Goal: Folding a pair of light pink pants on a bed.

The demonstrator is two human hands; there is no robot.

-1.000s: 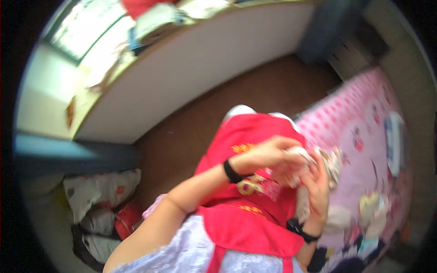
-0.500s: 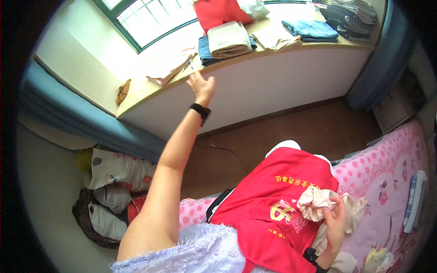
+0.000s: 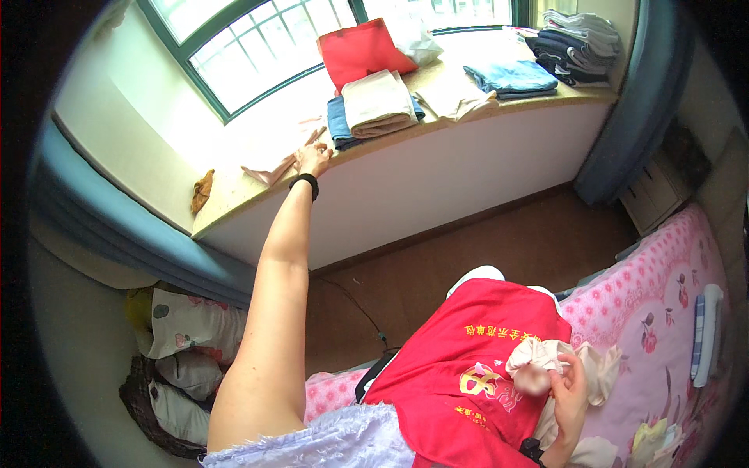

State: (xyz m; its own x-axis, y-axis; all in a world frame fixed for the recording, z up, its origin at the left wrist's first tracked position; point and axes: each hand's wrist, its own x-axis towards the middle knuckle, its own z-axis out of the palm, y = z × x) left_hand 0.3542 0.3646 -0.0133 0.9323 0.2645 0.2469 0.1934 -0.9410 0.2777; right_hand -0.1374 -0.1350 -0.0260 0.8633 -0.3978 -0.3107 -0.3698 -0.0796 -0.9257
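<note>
My left hand (image 3: pixel 314 160) is stretched out to the window sill with its fingers curled down at the sill's front edge. It lies next to a pale pink cloth (image 3: pixel 269 173) and a folded blue and beige pile of clothes (image 3: pixel 380 105). What its fingertips pinch is too small to make out. Above my lap, my right hand (image 3: pixel 572 390) grips a gathered cream cloth (image 3: pixel 538 355) that is bunched into a ruffled knot. Part of that cloth hangs loose behind the fingers. Beneath it a red garment with yellow print (image 3: pixel 484 335) covers my lap.
Along the sill (image 3: pixel 222 204) are a brown cloth piece (image 3: pixel 202 192), a red bag (image 3: pixel 363 54), folded jeans (image 3: pixel 511 78) and a stack of dark clothes (image 3: pixel 573 51). A pink flowered bedspread (image 3: pixel 632 312) is at right. Patterned pillows (image 3: pixel 195 324) lie at left.
My left hand has come down onto the sill beside the pale pink cloth, its fingers now curled rather than spread. My right hand still grips the cream cloth. The view has shifted slightly.
</note>
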